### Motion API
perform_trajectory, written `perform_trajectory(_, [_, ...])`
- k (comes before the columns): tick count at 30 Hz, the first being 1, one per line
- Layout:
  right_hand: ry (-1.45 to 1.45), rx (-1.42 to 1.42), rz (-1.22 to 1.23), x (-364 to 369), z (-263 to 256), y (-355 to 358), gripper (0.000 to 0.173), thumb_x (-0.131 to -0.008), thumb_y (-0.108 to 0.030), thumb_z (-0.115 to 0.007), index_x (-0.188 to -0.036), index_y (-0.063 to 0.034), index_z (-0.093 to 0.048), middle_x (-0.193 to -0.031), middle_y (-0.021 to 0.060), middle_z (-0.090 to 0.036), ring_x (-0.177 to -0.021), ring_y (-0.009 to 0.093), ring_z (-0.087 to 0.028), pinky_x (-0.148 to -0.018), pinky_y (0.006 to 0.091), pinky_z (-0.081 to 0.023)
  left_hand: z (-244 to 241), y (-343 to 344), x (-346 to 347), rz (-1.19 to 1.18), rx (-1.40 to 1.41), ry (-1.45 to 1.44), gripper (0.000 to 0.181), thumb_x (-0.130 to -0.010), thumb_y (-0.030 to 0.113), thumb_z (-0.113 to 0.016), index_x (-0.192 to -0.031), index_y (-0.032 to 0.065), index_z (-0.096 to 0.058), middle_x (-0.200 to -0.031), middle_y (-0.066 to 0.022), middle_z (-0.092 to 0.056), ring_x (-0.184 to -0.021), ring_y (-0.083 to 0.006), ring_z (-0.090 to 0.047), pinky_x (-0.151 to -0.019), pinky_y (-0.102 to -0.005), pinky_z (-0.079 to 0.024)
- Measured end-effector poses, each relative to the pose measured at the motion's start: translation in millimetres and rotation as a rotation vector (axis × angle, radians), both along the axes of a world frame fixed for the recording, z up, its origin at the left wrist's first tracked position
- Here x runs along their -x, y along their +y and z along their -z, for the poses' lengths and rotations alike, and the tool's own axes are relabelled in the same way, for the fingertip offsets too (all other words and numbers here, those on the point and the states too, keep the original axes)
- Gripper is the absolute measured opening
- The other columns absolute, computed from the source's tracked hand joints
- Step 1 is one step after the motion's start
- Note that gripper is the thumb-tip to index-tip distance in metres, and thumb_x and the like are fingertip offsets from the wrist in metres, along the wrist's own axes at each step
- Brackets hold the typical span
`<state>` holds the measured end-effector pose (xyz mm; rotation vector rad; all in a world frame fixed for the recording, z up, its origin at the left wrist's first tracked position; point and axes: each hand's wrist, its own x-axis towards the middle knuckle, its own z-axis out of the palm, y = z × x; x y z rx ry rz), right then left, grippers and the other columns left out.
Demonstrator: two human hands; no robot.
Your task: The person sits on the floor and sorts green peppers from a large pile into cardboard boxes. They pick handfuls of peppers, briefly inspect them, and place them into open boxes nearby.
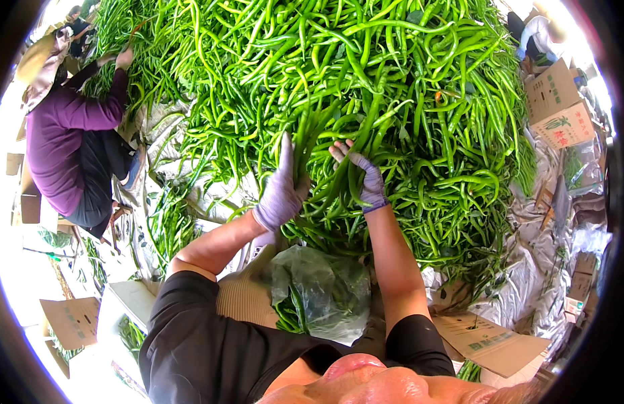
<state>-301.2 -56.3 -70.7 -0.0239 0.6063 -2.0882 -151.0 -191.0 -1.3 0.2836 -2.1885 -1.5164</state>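
Note:
A large heap of long green chili peppers (pixel 271 65) spreads out before me. My left hand (pixel 282 198), in a pale purple knit glove, holds a bunch of green peppers (pixel 306 144) upright between thumb and palm. In a matching glove, my right hand (pixel 368 177) has its fingers around several long peppers (pixel 340 174) that hang down past the palm. Its bare fingertips show at the left. Both hands are just over the near edge of the heap. Below them, a clear plastic bag (pixel 319 275) with some peppers inside sits against my lap.
At the left a person in a purple top (pixel 72 136) sits reaching into the heap. Another person (pixel 539 38) is at the upper right. Printed cardboard boxes (pixel 559 103) stand at the right, and an open carton (pixel 493 338) is at the lower right. Silvery sheeting (pixel 519 272) covers the ground.

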Motion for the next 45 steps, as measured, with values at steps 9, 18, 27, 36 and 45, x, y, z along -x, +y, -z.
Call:
perform_trajectory(9, [0.057,-0.238,-0.049,-43,-27,13,0.038,-0.073,-0.003,-0.072,-0.109,-0.0048,-0.059,-0.102,0.0048,-0.062,-0.092,0.017,-0.059,-0.086,0.0316,-0.048,11,37,6,0.172,0.41,-0.232,0.076,-0.074,0.006,-0.055,-0.14,-0.0022,-0.018,-0.117,-0.0269,-0.053,-0.1,-0.0409,-0.056,-0.085,-0.0433,-0.047])
perform_trajectory(18, [0.115,-0.293,0.015,-34,-24,30,0.025,-0.077,-0.004,-0.066,-0.102,-0.0026,-0.061,-0.092,0.0071,-0.065,-0.082,0.019,-0.063,-0.075,0.0313,-0.052,0,14,32,0.294,0.285,-0.19,0.045,-0.072,0.002,-0.055,-0.117,-0.0014,-0.054,-0.095,-0.0187,-0.063,-0.083,-0.0322,-0.063,-0.075,-0.0369,-0.051])
perform_trajectory(27, [0.18,-0.175,-0.048,-31,-36,44,0.044,-0.073,-0.012,-0.066,-0.114,0.0005,-0.055,-0.09,0.0087,-0.062,-0.079,0.02,-0.061,-0.073,0.0362,-0.051,69,6,128,0.056,0.127,0.11,0.065,-0.07,0.004,-0.068,-0.129,0.0018,-0.041,-0.114,-0.0207,-0.056,-0.102,-0.035,-0.056,-0.089,-0.0385,-0.047])
perform_trajectory(36, [0.21,0.331,-0.282,-8,-19,104,0.061,-0.077,-0.018,-0.068,-0.131,-0.0101,-0.042,-0.101,0.0025,-0.055,-0.087,0.018,-0.052,-0.075,0.0378,-0.039,33,25,123,0.215,-0.251,0.167,0.092,-0.069,-0.012,-0.066,-0.144,0.0066,-0.016,-0.134,-0.0151,-0.044,-0.123,-0.0254,-0.044,-0.103,-0.0353,-0.036])
perform_trajectory(45, [0.063,0.105,-0.111,-46,-88,127,0.062,-0.066,-0.021,-0.071,-0.12,-0.0046,-0.046,-0.09,0.0038,-0.056,-0.075,0.017,-0.054,-0.071,0.034,-0.041,8,75,148,0.736,-0.592,0.004,0.07,-0.08,-0.005,-0.06,-0.14,0.002,-0.026,-0.126,-0.0099,-0.05,-0.11,-0.0176,-0.052,-0.095,-0.0282,-0.042])
